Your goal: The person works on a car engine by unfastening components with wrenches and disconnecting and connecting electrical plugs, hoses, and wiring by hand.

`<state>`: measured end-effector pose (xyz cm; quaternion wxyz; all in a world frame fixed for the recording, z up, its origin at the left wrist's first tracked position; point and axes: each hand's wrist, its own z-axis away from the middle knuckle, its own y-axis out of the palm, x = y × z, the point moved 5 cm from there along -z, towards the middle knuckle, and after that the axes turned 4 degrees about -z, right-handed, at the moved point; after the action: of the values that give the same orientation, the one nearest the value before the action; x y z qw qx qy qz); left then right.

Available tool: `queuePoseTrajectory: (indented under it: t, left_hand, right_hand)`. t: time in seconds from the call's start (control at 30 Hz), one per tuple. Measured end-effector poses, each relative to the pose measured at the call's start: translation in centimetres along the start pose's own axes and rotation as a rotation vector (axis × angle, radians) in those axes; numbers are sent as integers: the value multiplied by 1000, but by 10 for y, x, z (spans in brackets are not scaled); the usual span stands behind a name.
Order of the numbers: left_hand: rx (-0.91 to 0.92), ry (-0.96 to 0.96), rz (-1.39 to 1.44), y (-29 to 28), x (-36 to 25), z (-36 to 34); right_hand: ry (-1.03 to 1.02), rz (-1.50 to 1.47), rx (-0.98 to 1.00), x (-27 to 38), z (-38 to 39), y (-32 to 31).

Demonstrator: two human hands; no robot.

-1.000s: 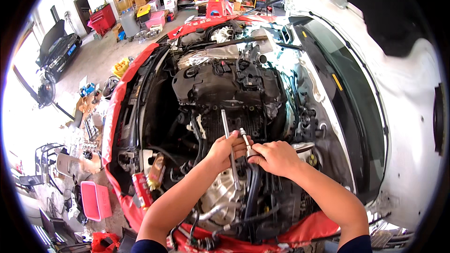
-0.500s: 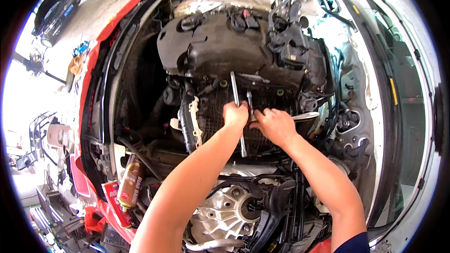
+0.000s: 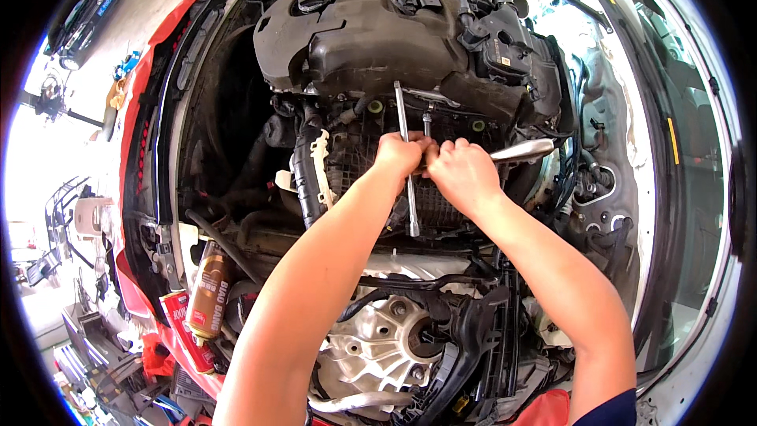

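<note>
In the middle of the engine bay, my left hand (image 3: 400, 154) is closed around a long silver bar (image 3: 412, 211), which extends above and below my fingers. Beside it, my right hand (image 3: 460, 172) grips a shorter silver socket extension (image 3: 427, 122) standing beside the lower edge of the black engine cover (image 3: 378, 39). A polished metal piece (image 3: 524, 150) extends rightward from behind my right fingers; I cannot tell whether it joins that tool. Both hands are over a ribbed black engine part (image 3: 355, 173), and my fingertips are partly hidden.
Red protective sheeting (image 3: 143, 63) lines the left fender. A brown can (image 3: 206, 296) and red tube (image 3: 185, 331) lie at lower left. A pale metal housing (image 3: 371, 343) and hoses fill the lower bay. The windscreen (image 3: 678, 213) is at right; another car (image 3: 83, 20) is beyond the fender.
My hands, with the silver tools, have moved forward to just below the engine cover. The view has tilted down and closer, so the engine bay now fills most of the picture.
</note>
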<state>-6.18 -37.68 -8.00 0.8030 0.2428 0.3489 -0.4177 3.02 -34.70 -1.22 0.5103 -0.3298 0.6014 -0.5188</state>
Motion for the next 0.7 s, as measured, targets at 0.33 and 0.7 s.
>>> queuePoseTrajectory:
  t: [0.33, 0.7]
  left_hand:
    - [-124, -131, 94, 0, 2, -15]
    - [-156, -347, 214, -1, 11, -38]
  right_hand:
    - [292, -440, 61, -16, 10, 20]
    - [-17, 127, 212, 16, -29, -19]
